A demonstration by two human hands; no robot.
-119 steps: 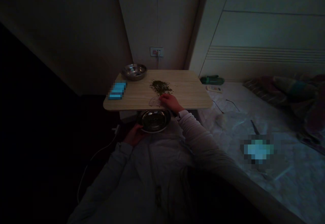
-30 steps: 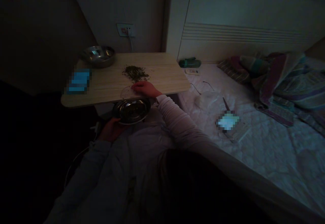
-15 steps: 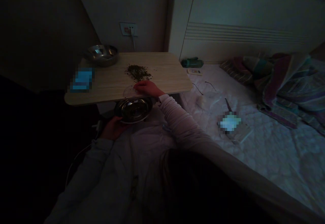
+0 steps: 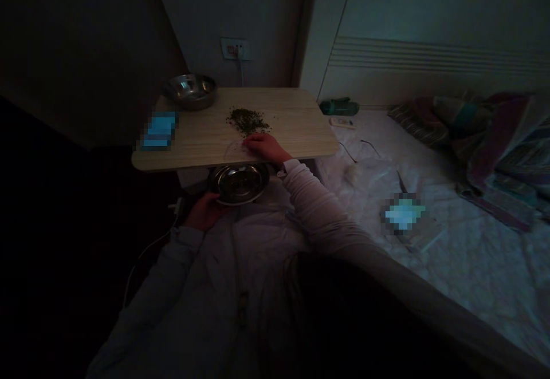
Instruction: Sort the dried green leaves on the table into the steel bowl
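My left hand [image 4: 206,212] grips the rim of a shiny metal bowl [image 4: 240,183] just below the front edge of the wooden table [image 4: 296,101]. The bowl's far side is partly under the tabletop. On the table's near edge, my right hand [image 4: 267,147] has its fingers closed on a thin clear plastic piece [image 4: 233,150], whose exact kind is hard to make out in the dim light. Just beyond that hand lies a loose pile of small dark greenish-brown bits [image 4: 248,121], with some strays around it.
A second metal bowl [image 4: 191,93] stands at the table's back left, near a blurred blue screen [image 4: 158,130]. To the right, a bed [image 4: 464,264] holds a green bottle [image 4: 340,107], a remote control [image 4: 342,122], another blurred screen [image 4: 404,214] and a striped blanket [image 4: 494,144].
The whole view has shifted, so the table and bed appear further right. Both hands keep nearly the same places relative to the table, bowl and pile.
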